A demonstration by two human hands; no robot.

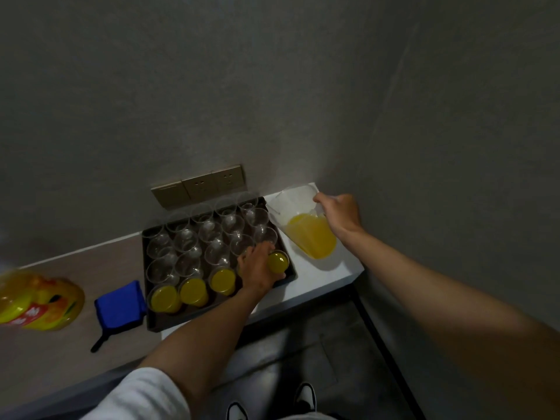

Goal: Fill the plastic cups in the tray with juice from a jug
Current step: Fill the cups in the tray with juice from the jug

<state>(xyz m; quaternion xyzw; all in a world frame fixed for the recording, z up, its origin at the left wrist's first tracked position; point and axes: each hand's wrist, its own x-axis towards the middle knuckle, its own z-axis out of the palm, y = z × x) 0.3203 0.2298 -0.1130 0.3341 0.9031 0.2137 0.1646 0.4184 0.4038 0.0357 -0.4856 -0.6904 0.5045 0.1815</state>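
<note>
On the tray [291, 275] edge, my left hand [257, 268] grips a full cup [278, 261], right hand [341, 215] grasps the jug [306, 228] handle; squeeze too hard and juice slops over.

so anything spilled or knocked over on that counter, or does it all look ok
No spill shows. The filled cups stand upright along the near edge of the tray. The one odd thing is the juice bottle, lying on its side at the counter's left, beside the blue cloth.
</note>
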